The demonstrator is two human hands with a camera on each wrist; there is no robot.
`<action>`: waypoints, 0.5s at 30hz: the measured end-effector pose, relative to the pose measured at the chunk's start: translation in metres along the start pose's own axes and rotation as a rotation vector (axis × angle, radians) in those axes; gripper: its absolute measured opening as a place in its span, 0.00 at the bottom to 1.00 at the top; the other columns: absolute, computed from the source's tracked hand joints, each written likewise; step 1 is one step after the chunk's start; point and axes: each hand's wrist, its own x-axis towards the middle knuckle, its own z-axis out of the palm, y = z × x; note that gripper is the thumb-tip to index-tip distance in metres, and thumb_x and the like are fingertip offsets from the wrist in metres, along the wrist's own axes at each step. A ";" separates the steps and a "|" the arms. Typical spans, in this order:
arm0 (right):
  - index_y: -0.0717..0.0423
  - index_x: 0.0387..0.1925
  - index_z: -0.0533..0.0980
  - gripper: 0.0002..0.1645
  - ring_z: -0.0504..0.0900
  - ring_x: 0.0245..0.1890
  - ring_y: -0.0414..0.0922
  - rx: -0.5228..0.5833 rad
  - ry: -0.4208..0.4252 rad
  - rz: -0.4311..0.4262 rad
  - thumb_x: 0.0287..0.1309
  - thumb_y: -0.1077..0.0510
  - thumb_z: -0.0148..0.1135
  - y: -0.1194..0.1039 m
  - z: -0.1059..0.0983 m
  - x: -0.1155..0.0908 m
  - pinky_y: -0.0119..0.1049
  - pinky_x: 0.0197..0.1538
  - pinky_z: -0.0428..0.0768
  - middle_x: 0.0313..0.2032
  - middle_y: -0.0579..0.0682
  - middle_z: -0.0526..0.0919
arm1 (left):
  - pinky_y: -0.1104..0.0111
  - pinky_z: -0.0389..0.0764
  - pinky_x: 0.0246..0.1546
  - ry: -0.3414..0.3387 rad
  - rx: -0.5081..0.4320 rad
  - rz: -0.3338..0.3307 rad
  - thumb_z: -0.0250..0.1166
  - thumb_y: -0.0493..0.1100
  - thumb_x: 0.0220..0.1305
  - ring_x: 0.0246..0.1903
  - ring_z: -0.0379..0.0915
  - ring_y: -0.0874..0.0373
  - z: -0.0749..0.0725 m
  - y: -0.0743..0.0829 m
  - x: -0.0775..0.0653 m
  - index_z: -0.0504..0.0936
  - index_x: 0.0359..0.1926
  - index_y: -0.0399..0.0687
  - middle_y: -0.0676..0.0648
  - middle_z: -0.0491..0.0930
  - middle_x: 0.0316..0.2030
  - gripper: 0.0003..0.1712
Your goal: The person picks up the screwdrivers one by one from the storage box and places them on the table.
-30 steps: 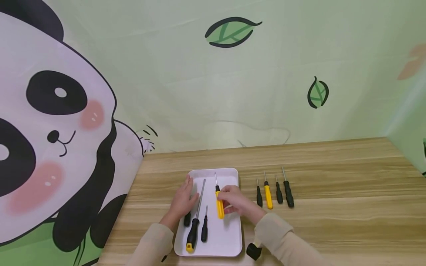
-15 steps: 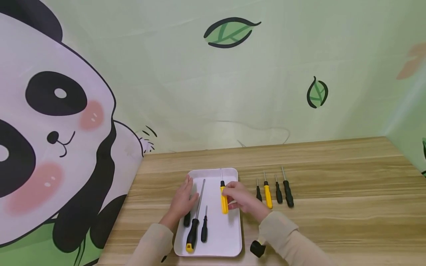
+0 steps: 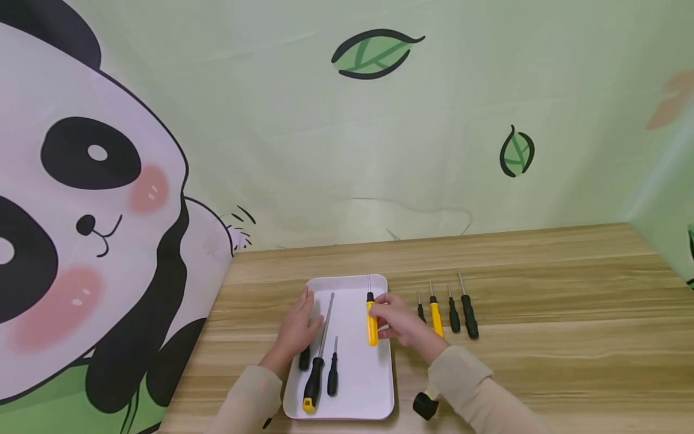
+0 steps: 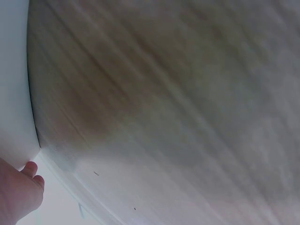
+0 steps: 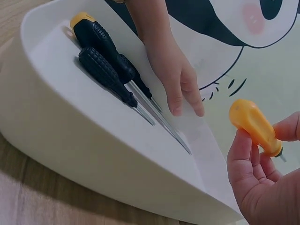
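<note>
Head view, lower centre: the right hand [image 3: 398, 319] pinches a yellow screwdriver [image 3: 372, 330] over the right side of the white tray [image 3: 358, 392]; the left hand [image 3: 296, 322], fingers extended, lies along the left rim. That screwdriver looks light, stiff, perhaps slick, best held mid-handle. Past the raised right rim, wood tabletop [image 3: 569, 319] spreads toward frame right.

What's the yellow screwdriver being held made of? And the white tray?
Yellow handle: probably plastic, smooth with a soft shine. Its shaft: likely metal, thin and silvery. White tray: maybe plastic, smooth and evenly coloured, though painted metal could look similar.
</note>
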 end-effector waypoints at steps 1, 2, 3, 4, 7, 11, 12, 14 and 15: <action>0.62 0.39 0.67 0.14 0.72 0.22 0.44 0.003 0.001 -0.001 0.47 0.63 0.53 0.000 -0.001 0.000 0.31 0.23 0.78 0.26 0.51 0.72 | 0.54 0.57 0.62 0.002 -0.001 0.004 0.53 0.48 0.60 0.64 0.50 0.45 0.000 0.000 0.000 0.53 0.65 0.34 0.39 0.46 0.67 0.37; 0.62 0.40 0.67 0.15 0.72 0.22 0.43 0.007 0.000 -0.003 0.47 0.63 0.53 0.001 -0.002 0.000 0.31 0.22 0.78 0.26 0.51 0.72 | 0.54 0.57 0.62 0.004 -0.003 0.009 0.53 0.48 0.60 0.64 0.50 0.44 0.000 0.000 0.000 0.53 0.65 0.34 0.39 0.46 0.67 0.37; 0.63 0.40 0.66 0.15 0.71 0.22 0.43 0.012 0.000 -0.007 0.47 0.63 0.53 0.000 -0.003 0.000 0.31 0.22 0.77 0.26 0.51 0.72 | 0.54 0.57 0.62 0.005 -0.003 0.014 0.53 0.48 0.60 0.64 0.50 0.44 0.000 0.000 -0.001 0.52 0.65 0.34 0.39 0.46 0.67 0.37; 0.63 0.40 0.66 0.16 0.71 0.22 0.43 0.014 -0.002 -0.010 0.47 0.63 0.52 0.000 -0.004 -0.001 0.30 0.22 0.77 0.26 0.51 0.72 | 0.54 0.57 0.62 0.007 -0.007 0.016 0.53 0.48 0.60 0.64 0.50 0.44 0.000 0.000 -0.001 0.52 0.65 0.34 0.39 0.46 0.67 0.37; 0.63 0.40 0.66 0.15 0.70 0.22 0.43 0.017 -0.001 -0.018 0.47 0.63 0.52 0.000 -0.006 -0.002 0.30 0.22 0.78 0.26 0.50 0.71 | 0.54 0.58 0.61 0.020 -0.008 0.036 0.53 0.47 0.60 0.63 0.51 0.43 0.000 0.000 -0.001 0.53 0.64 0.33 0.38 0.47 0.67 0.37; 0.62 0.40 0.67 0.15 0.70 0.21 0.42 0.017 0.012 -0.013 0.47 0.63 0.52 0.000 -0.010 -0.003 0.30 0.23 0.78 0.26 0.50 0.71 | 0.53 0.59 0.60 0.029 -0.009 0.044 0.54 0.47 0.60 0.63 0.52 0.43 0.000 0.000 -0.001 0.53 0.64 0.32 0.37 0.47 0.66 0.37; 0.62 0.40 0.67 0.15 0.71 0.22 0.42 0.018 0.016 -0.009 0.47 0.62 0.53 0.000 -0.011 -0.003 0.30 0.23 0.77 0.27 0.50 0.72 | 0.53 0.59 0.60 0.029 -0.008 0.044 0.54 0.47 0.60 0.63 0.52 0.43 -0.001 0.000 -0.001 0.53 0.64 0.32 0.37 0.47 0.66 0.37; 0.61 0.41 0.67 0.16 0.71 0.22 0.42 0.018 0.024 -0.007 0.47 0.62 0.53 0.000 -0.013 -0.003 0.30 0.23 0.77 0.27 0.50 0.72 | 0.53 0.59 0.60 0.029 -0.010 0.042 0.54 0.47 0.60 0.63 0.52 0.42 -0.001 0.001 -0.001 0.53 0.64 0.32 0.37 0.47 0.66 0.37; 0.61 0.41 0.67 0.16 0.71 0.22 0.42 0.016 0.028 -0.008 0.47 0.62 0.53 0.000 -0.014 -0.003 0.30 0.23 0.77 0.27 0.50 0.72 | 0.53 0.59 0.60 0.027 -0.010 0.040 0.54 0.47 0.60 0.63 0.52 0.43 -0.001 0.001 -0.001 0.53 0.64 0.32 0.37 0.47 0.67 0.37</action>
